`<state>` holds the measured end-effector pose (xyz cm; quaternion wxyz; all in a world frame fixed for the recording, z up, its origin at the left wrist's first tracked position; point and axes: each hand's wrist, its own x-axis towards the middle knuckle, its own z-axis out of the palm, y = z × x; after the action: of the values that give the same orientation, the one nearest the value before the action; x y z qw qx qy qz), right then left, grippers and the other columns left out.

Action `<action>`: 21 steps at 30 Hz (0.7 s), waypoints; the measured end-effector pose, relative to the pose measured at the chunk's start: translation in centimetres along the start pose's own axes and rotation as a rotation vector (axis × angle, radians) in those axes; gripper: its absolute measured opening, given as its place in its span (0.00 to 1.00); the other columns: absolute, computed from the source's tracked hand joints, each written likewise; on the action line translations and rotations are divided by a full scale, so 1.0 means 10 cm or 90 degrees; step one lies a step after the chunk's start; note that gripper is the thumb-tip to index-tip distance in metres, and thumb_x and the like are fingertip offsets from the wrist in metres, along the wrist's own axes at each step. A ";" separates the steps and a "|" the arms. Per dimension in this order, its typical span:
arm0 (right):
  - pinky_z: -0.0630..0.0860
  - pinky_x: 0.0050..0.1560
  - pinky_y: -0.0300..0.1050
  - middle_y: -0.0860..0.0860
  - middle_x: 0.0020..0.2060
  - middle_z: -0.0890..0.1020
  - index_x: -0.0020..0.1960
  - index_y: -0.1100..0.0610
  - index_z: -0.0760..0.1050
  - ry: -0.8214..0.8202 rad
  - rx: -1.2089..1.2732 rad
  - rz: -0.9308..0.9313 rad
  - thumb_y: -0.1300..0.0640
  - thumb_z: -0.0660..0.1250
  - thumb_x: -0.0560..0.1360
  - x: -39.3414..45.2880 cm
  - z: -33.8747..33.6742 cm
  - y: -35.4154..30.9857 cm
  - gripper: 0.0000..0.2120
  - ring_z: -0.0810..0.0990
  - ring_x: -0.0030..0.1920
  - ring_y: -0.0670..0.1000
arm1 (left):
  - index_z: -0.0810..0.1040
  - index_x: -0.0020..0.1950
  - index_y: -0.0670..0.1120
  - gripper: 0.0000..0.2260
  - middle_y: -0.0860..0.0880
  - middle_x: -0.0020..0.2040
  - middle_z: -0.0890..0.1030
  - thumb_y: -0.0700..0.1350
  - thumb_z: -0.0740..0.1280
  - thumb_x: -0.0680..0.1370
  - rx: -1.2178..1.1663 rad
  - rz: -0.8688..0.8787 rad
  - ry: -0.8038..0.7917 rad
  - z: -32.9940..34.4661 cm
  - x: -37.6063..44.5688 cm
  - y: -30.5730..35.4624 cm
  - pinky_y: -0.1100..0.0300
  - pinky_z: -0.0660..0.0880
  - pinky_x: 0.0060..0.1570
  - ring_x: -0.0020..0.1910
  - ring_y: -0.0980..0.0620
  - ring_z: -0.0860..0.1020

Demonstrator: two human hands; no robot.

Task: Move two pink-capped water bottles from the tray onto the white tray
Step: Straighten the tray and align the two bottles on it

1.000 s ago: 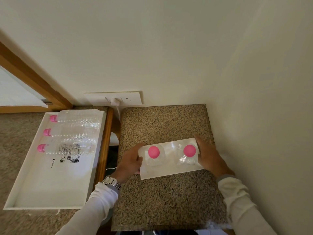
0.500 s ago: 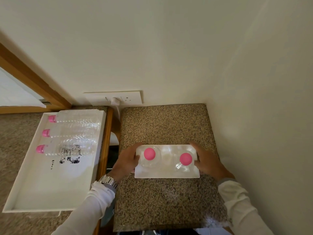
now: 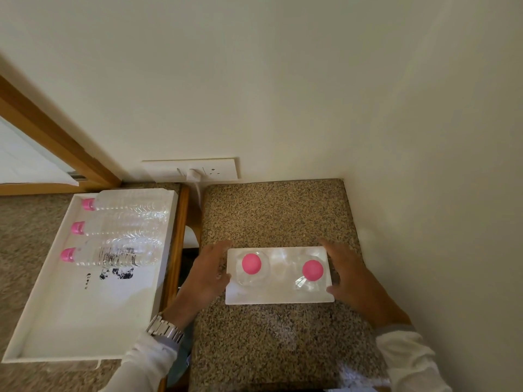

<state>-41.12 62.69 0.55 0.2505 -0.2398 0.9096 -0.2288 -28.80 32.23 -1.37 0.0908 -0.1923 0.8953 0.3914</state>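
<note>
Two clear water bottles stand upright on a small white tray (image 3: pixel 278 297) on the speckled counter; I see them from above, with the left pink cap (image 3: pixel 251 263) and the right pink cap (image 3: pixel 312 270). My left hand (image 3: pixel 206 274) grips the tray's left end and my right hand (image 3: pixel 352 277) grips its right end. To the left, on a lower surface, lies a large white tray (image 3: pixel 70 321). It holds three more pink-capped bottles (image 3: pixel 113 256) lying on their sides at its far end.
The granite counter (image 3: pixel 271 349) is narrow, with a wall close along its right side and another behind it. A socket plate with a white plug (image 3: pixel 194 174) sits on the back wall. A wooden edge (image 3: pixel 175 250) and a gap separate the counter from the large tray.
The small tray was angled a second ago; both hands have turned it square to the counter and drawn it slightly nearer. The bottles on it stayed upright.
</note>
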 end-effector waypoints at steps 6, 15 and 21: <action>0.78 0.64 0.52 0.41 0.65 0.77 0.69 0.44 0.71 0.023 0.223 -0.108 0.43 0.84 0.56 -0.08 0.06 -0.19 0.44 0.76 0.65 0.45 | 0.64 0.73 0.58 0.39 0.55 0.70 0.72 0.47 0.82 0.68 -0.107 0.079 -0.115 0.03 -0.16 0.11 0.55 0.69 0.70 0.70 0.57 0.70; 0.83 0.54 0.53 0.45 0.51 0.87 0.60 0.52 0.81 0.080 0.260 -0.074 0.40 0.81 0.56 -0.04 0.14 -0.31 0.35 0.86 0.52 0.47 | 0.73 0.57 0.67 0.32 0.75 0.50 0.80 0.45 0.84 0.63 -0.153 0.085 -0.022 0.17 -0.13 0.23 0.83 0.70 0.50 0.56 0.75 0.76; 0.84 0.50 0.42 0.39 0.48 0.87 0.57 0.44 0.81 0.103 0.271 -0.065 0.45 0.84 0.56 -0.07 0.06 -0.20 0.30 0.85 0.49 0.41 | 0.74 0.55 0.68 0.29 0.81 0.53 0.76 0.48 0.84 0.63 -0.147 0.075 -0.023 0.15 -0.15 0.19 0.84 0.69 0.49 0.55 0.75 0.76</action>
<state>-39.64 61.35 1.37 0.2095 -0.2083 0.8446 -0.4465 -28.23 34.86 -0.65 0.0611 -0.1417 0.8523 0.4997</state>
